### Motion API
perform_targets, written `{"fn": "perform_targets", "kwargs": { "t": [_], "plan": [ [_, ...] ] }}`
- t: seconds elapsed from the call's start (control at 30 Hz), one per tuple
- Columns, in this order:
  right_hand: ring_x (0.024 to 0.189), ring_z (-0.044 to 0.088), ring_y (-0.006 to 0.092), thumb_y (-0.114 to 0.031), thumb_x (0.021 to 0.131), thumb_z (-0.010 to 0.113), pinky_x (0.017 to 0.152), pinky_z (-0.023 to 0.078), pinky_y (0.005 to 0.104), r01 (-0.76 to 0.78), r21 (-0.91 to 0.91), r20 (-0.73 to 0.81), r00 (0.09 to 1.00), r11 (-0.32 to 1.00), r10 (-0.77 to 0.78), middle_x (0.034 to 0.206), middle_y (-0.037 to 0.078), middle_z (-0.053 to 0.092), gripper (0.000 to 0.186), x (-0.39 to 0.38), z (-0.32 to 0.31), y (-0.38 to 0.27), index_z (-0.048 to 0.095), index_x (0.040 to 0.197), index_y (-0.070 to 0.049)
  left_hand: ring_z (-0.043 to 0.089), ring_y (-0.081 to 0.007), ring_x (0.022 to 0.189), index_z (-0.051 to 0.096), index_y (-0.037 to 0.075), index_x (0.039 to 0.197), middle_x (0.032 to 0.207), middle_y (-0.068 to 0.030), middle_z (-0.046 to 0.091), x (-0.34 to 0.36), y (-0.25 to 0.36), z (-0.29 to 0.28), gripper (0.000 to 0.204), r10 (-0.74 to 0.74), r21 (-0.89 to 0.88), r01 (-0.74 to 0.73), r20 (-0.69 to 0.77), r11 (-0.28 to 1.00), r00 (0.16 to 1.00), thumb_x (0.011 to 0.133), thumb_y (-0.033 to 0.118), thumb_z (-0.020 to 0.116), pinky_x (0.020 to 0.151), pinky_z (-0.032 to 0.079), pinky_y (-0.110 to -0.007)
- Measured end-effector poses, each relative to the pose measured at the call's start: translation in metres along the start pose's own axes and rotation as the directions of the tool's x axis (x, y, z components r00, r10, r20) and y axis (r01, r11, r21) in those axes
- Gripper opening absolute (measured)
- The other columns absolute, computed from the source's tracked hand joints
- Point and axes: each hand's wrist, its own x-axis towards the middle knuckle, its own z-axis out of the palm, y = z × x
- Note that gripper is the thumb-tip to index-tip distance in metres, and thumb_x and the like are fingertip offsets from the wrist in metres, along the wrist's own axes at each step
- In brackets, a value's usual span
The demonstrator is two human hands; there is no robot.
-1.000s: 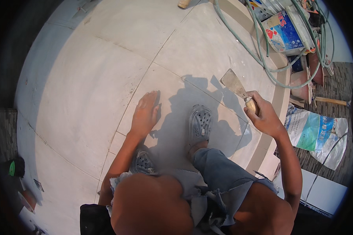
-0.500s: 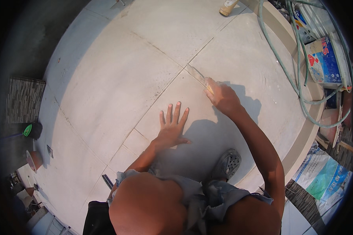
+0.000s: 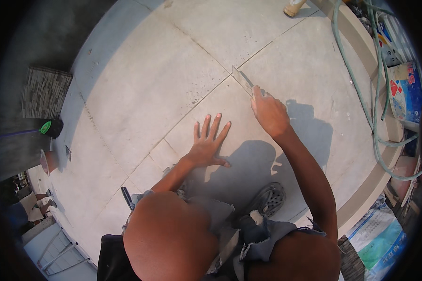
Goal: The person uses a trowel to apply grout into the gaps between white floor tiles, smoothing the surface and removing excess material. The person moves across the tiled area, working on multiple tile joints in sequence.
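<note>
My left hand (image 3: 208,146) lies flat on the pale floor tiles (image 3: 183,70), fingers spread, just below a long joint line. My right hand (image 3: 271,114) grips a scraper (image 3: 240,80) by its handle, which is mostly hidden by my fingers. The scraper's thin blade is angled up and leftward, its tip at or just above the crossing of two joint lines. Both forearms come in from the lower edge past my bent knees. One shoe (image 3: 268,199), dark with holes, shows under my right forearm, and my shadow falls over the tiles around it.
A raised curb (image 3: 356,206) curves along the right, with a green hose (image 3: 347,70), a bucket (image 3: 403,93) and a sack (image 3: 375,239) about it. At left are stone-patterned boards (image 3: 44,91), a broom (image 3: 51,127) and a tub (image 3: 48,161). A tan cylindrical object (image 3: 294,7) lies at the top.
I have bent lower. The scraper, raised at the right a second ago, has swung forward and left to the joint crossing. My left hand has spread and pressed onto the tiles.
</note>
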Motion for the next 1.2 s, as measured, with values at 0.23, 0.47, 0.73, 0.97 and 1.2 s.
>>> {"fn": "perform_targets", "kwargs": {
  "t": [0.23,0.47,0.73,0.97,1.2],
  "plan": [
    [0.095,0.075,0.0395,-0.013,0.106,0.052,0.081,0.062,0.0481,-0.011,0.002,0.018,1.0,1.0,0.011,0.107,0.024,0.072,0.039,-0.002,-0.007,-0.008,0.054,0.144,-0.004,-0.007,-0.0576,0.16,0.003,0.021,0.174,0.178,-0.0244,-0.009,0.003,0.002,0.0,0.15,-0.007,0.031,0.006,0.025,1.0,1.0,0.063,0.071,0.092,0.12,0.006,-0.082],
    [0.093,0.076,0.0363,-0.008,0.103,0.054,0.077,0.064,0.0422,-0.051,-0.065,0.074,0.996,0.997,0.056,0.109,0.021,0.071,0.041,-0.04,-0.007,0.005,0.052,0.144,-0.007,-0.01,-0.0553,0.161,0.003,0.022,0.174,0.178,-0.0235,-0.011,0.002,-0.001,-0.006,0.147,-0.023,0.062,0.02,0.057,0.998,0.998,0.066,0.071,0.09,0.123,0.003,-0.078],
    [0.078,0.075,0.0378,-0.013,0.102,0.058,0.065,0.062,0.0464,-0.281,-0.299,0.319,0.871,0.912,0.373,0.111,0.022,0.068,0.042,-0.299,-0.011,0.128,0.053,0.144,-0.011,-0.015,-0.0521,0.161,0.001,0.022,0.174,0.178,-0.0217,-0.015,0.005,-0.009,-0.01,0.147,-0.013,0.079,0.004,0.122,0.997,0.992,0.067,0.061,0.093,0.126,-0.002,-0.073],
    [0.083,0.074,0.0404,-0.018,0.102,0.066,0.069,0.061,0.0491,-0.559,-0.284,0.143,0.778,0.779,0.611,0.105,0.02,0.069,0.04,-0.462,-0.022,0.168,0.056,0.14,-0.012,-0.015,-0.055,0.161,0.005,0.015,0.174,0.178,-0.025,-0.015,0.002,-0.018,0.002,0.141,-0.012,0.098,0.003,0.089,0.995,0.996,0.071,0.059,0.091,0.122,-0.003,-0.076],
    [0.083,0.071,0.0447,-0.018,0.099,0.072,0.072,0.056,0.0485,-0.797,0.263,-0.159,0.52,0.544,0.839,0.094,0.024,0.071,0.03,-0.425,-0.03,0.139,0.058,0.122,-0.004,-0.017,-0.056,0.16,0.005,0.011,0.174,0.177,-0.0281,-0.015,0.003,-0.021,0.008,0.141,0.055,0.067,-0.057,0.033,0.996,0.998,0.072,0.063,0.087,0.121,-0.006,-0.077]
  ]
}}
